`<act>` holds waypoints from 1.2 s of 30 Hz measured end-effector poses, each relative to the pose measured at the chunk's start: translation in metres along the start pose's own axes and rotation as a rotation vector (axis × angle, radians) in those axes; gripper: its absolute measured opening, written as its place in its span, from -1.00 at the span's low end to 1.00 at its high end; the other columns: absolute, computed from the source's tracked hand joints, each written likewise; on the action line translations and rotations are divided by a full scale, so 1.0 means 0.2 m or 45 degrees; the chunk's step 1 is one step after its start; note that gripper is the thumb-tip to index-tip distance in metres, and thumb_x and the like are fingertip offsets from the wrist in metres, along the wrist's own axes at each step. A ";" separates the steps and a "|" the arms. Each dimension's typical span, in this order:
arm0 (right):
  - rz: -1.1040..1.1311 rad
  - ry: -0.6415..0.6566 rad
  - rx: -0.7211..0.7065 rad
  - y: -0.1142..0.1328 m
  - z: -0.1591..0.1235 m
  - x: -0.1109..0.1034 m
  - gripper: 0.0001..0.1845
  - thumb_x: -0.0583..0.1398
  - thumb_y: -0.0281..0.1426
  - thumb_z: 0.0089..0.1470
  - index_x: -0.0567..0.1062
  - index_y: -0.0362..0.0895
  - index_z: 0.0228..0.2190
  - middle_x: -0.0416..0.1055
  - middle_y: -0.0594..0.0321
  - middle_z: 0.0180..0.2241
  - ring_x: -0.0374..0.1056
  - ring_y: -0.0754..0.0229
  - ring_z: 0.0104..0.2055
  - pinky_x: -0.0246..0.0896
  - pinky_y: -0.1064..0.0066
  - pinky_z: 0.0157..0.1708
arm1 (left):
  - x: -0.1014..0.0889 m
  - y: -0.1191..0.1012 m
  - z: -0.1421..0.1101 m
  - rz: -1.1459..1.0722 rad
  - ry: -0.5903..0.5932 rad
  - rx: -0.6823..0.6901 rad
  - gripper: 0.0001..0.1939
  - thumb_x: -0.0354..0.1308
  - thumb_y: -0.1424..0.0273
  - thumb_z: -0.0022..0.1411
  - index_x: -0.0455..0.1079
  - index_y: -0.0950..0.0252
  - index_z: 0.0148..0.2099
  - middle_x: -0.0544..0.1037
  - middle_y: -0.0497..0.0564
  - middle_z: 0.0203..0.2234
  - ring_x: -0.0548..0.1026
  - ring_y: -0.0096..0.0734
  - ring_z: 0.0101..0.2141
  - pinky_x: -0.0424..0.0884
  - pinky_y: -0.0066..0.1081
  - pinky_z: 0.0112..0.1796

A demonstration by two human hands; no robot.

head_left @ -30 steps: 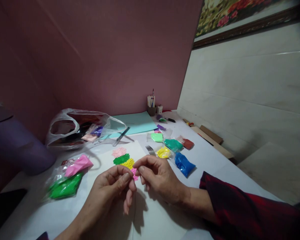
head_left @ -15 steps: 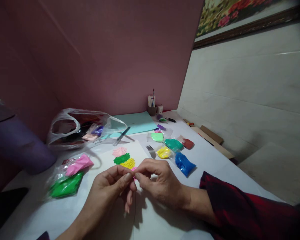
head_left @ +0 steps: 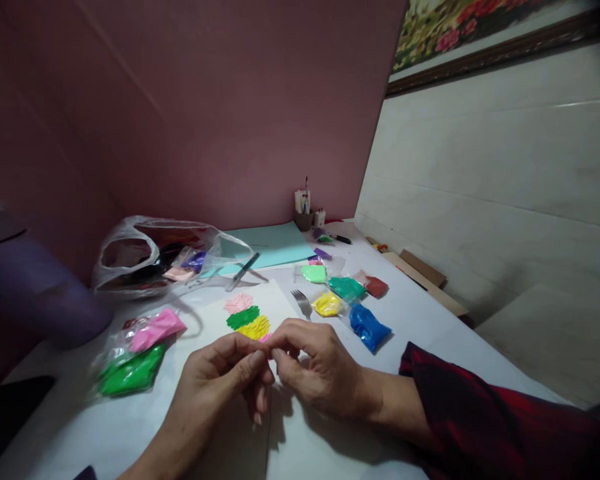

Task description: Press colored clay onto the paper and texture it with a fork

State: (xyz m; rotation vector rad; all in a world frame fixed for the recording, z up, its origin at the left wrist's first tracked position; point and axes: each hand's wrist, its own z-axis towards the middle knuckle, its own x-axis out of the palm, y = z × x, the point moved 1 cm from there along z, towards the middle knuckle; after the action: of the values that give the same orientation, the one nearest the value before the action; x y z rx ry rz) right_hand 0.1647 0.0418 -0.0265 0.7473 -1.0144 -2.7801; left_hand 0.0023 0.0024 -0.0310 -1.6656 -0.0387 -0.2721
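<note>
Above the white paper (head_left: 215,320), my left hand (head_left: 225,377) and my right hand (head_left: 323,367) meet with thumbs and forefingers pinched together. Whatever lies between the fingertips is hidden or too small to make out. Just beyond them on the paper are textured clay patches in a row: light pink (head_left: 239,303), green (head_left: 243,317) and yellow (head_left: 255,327). A bit of brighter pink clay (head_left: 265,338) shows behind my fingertips, mostly covered by them. To the right of the patches lies a fork (head_left: 303,303), tines pointing away from me.
Clay packets lie on the right, among them yellow (head_left: 327,304), blue (head_left: 369,328) and teal (head_left: 347,289). Pink (head_left: 157,329) and green (head_left: 133,371) packets lie left. A plastic bag (head_left: 130,257), purple bottle (head_left: 45,287), blue-green sheet (head_left: 275,243) and pen cup (head_left: 304,219) stand farther out.
Both hands stay pinched together at almost the same spot. The fingertips have shifted slightly, and less of the brighter pink clay shows behind them.
</note>
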 end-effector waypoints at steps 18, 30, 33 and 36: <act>-0.025 0.005 0.028 -0.01 0.00 0.00 -0.82 0.11 -0.57 0.04 0.53 -0.25 -0.40 0.46 0.18 -0.50 0.30 0.30 -0.50 0.20 0.49 -0.48 | -0.01 0.03 0.00 -0.051 0.003 0.016 -0.80 0.29 0.30 0.13 0.48 0.34 -0.40 0.51 -0.01 -0.70 0.44 -0.46 -0.69 0.36 -0.52 -0.62; -0.287 -0.206 0.161 -0.04 -0.01 -0.01 -0.88 0.11 -0.58 -0.13 0.30 -0.17 -0.59 0.20 0.38 -0.63 0.09 0.37 -0.60 -0.06 0.50 -0.58 | 0.06 -0.04 -0.05 0.129 -0.161 0.113 -0.80 0.38 0.33 -0.02 0.59 0.31 -0.31 0.59 0.01 -0.62 0.52 -0.38 -0.59 0.45 -0.47 -0.50; -0.160 -0.198 0.235 -0.03 0.01 -0.02 -0.90 0.12 -0.57 -0.01 0.39 -0.18 -0.51 0.30 0.33 -0.58 0.17 0.34 -0.55 0.08 0.50 -0.54 | 0.06 -0.05 -0.04 -0.048 -0.184 0.011 -0.83 0.40 0.34 -0.04 0.55 0.32 -0.39 0.60 0.01 -0.58 0.50 -0.44 -0.60 0.41 -0.51 -0.52; 0.023 -0.086 0.091 0.00 0.01 -0.02 -0.85 0.08 -0.55 0.13 0.47 -0.21 -0.35 0.37 0.28 -0.52 0.27 0.32 -0.51 0.21 0.47 -0.46 | 0.04 -0.04 -0.01 -0.185 -0.084 -0.089 -0.79 0.37 0.31 0.03 0.46 0.35 -0.45 0.53 -0.02 -0.65 0.40 -0.59 -0.67 0.24 -0.63 -0.60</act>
State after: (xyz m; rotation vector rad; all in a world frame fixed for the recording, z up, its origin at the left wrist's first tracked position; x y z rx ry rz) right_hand 0.1666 0.0442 -0.0227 0.6524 -1.1325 -2.7841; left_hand 0.0087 -0.0004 -0.0204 -1.7441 -0.2022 -0.3313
